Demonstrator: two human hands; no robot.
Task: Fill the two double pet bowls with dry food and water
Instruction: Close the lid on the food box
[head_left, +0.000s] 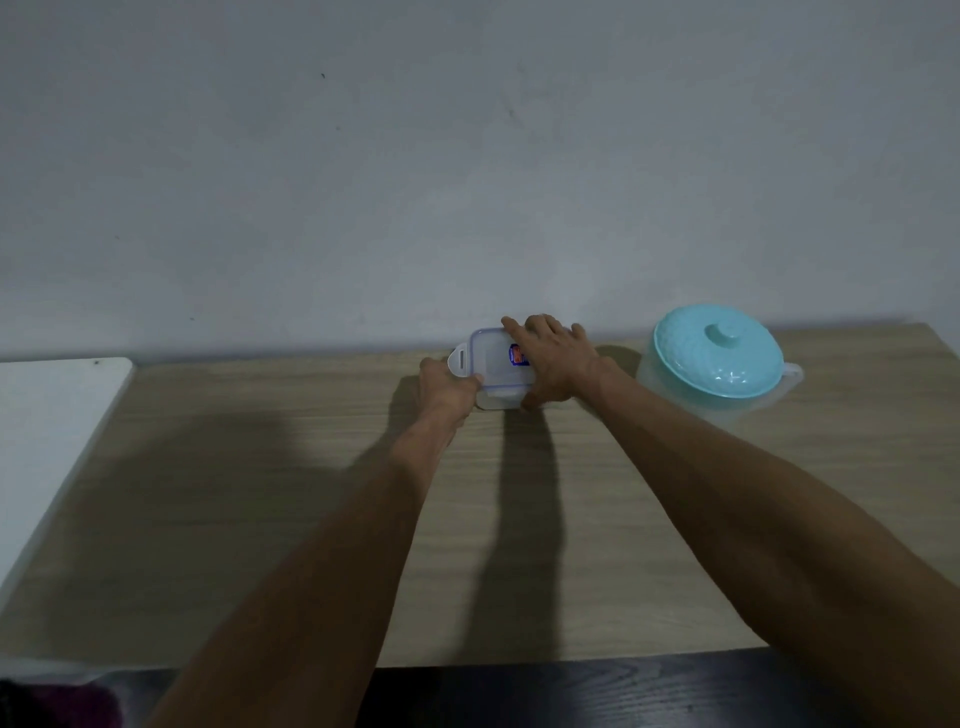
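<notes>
Two hands on small clear plastic latch-lid container (496, 371) at far table (260, 493) edge | left hand (449, 392) grips side clip, right hand (553, 364) flat on lid | risk: clip pops, box tips, food spills | bowls unseen

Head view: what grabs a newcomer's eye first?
Two bare arms reach across the wooden table to a small clear plastic container with a blue-edged clip lid near the far wall. The left hand grips its left end by a lifted latch; the right hand lies over the lid. To the right stands a translucent pitcher with a turquoise knobbed lid, closed. No pet bowls in view.
</notes>
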